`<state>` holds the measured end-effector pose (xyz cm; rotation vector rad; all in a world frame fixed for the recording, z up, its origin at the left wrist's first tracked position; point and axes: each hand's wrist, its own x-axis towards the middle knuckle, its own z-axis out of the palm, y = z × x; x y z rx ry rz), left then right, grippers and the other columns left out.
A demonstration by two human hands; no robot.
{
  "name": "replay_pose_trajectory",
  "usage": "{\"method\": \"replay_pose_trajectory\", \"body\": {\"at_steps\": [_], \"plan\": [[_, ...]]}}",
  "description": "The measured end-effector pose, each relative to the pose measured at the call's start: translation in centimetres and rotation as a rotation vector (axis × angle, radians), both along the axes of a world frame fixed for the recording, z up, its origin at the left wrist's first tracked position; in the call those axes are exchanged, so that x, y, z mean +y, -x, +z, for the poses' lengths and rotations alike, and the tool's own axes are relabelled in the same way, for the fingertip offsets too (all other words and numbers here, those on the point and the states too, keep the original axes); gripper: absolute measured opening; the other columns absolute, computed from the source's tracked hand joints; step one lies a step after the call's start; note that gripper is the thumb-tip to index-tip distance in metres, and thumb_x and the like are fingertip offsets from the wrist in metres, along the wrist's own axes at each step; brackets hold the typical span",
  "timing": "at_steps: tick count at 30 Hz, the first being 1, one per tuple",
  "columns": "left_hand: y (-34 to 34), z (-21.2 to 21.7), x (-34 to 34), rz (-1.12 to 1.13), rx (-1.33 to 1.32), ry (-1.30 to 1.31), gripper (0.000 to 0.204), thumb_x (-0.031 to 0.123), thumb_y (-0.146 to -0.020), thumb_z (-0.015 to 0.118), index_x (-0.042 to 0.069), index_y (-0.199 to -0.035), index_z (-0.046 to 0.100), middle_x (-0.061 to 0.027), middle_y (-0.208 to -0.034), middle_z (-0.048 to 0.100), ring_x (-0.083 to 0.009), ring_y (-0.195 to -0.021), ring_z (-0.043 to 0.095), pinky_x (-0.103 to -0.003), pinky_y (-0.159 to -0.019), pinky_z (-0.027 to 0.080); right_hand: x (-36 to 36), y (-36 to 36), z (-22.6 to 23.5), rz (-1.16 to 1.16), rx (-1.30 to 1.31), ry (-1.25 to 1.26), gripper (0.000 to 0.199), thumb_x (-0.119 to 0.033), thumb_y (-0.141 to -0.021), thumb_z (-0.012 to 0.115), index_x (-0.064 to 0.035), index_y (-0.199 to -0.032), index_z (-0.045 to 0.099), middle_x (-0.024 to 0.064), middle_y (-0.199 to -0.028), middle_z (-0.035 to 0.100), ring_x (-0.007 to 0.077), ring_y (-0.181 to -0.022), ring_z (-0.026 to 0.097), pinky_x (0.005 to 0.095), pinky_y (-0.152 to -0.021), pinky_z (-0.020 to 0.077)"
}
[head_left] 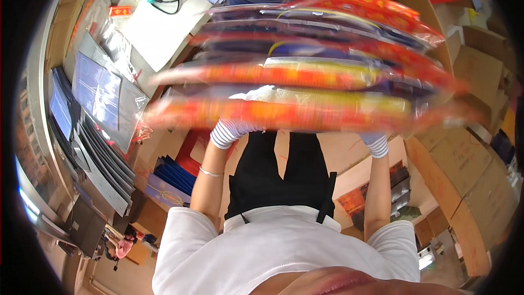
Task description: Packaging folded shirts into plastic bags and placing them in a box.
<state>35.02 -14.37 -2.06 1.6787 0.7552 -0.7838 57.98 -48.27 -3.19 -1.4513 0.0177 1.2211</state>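
Currently both striped-gloved hands, left hand (pixel 229 131) and right hand (pixel 375 143), support a stack of flat red-and-orange plastic-wrapped packets (pixel 305 76) from beneath, frame centre; long axis left-right; finger closure hidden.

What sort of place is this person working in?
Probably a packing room or small warehouse. Both gloved hands, left hand and right hand, carry a stack of plastic-wrapped red and gold packets, with cardboard boxes and piled blue folders around.

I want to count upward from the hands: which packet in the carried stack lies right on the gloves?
The lowest packet, the long red-orange one with a yellow band, nearest the person. The left hand and right hand in striped gloves sit under it; the others lie above.
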Motion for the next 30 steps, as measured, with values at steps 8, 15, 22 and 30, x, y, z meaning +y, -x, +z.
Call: {"method": "replay_pose_trajectory", "body": {"at_steps": [8,15,22,30], "plan": [[3.5,-2.6,8.3,-0.062,-0.101,-0.336,0.059,0.036,-0.069,0.068,0.003,-0.113,0.05,-0.0078,-0.103,0.058,-0.0184,-0.1,0.053,-0.035,-0.085,0.044,0.5,-1.2,0.7,-0.126,0.164,-0.13,0.036,-0.008,-0.064,0.074,-0.0046,-0.091,0.051,0.0053,-0.089,0.061,0.0172,-0.083,0.058,0.0341,-0.078,0.0463],[1.8,-5.9,8.8,-0.107,-0.121,-0.597,0.052,0.031,-0.073,0.065,0.004,-0.114,0.049,-0.0081,-0.107,0.056,-0.0185,-0.1,0.052,-0.034,-0.085,0.044,7.6,-1.1,-2.6,-0.22,0.379,-0.212,0.034,-0.008,-0.063,0.074,-0.0046,-0.089,0.051,0.0053,-0.088,0.06,0.0173,-0.083,0.058,0.0345,-0.078,0.046],[2.4,-6.8,8.9,-0.174,-0.245,-0.872,0.045,0.026,-0.078,0.061,0.005,-0.116,0.048,-0.0083,-0.11,0.054,-0.0186,-0.1,0.052,-0.034,-0.085,0.043,9.7,-1.2,-2.9,-0.348,0.507,-0.33,0.033,-0.008,-0.063,0.073,-0.0046,-0.087,0.051,0.0053,-0.088,0.06,0.0175,-0.084,0.057,0.035,-0.077,0.0458],[4.5,-6.7,8.4,-0.383,-0.626,-1.13,0.039,0.02,-0.083,0.057,0.006,-0.118,0.047,-0.0086,-0.115,0.052,-0.0187,-0.1,0.052,-0.033,-0.085,0.042,13.8,0.2,-2.6,-0.69,0.498,-0.56,0.031,-0.008,-0.063,0.072,-0.0047,-0.085,0.052,0.0052,-0.088,0.06,0.0177,-0.084,0.057,0.0356,-0.077,0.0455]]}}
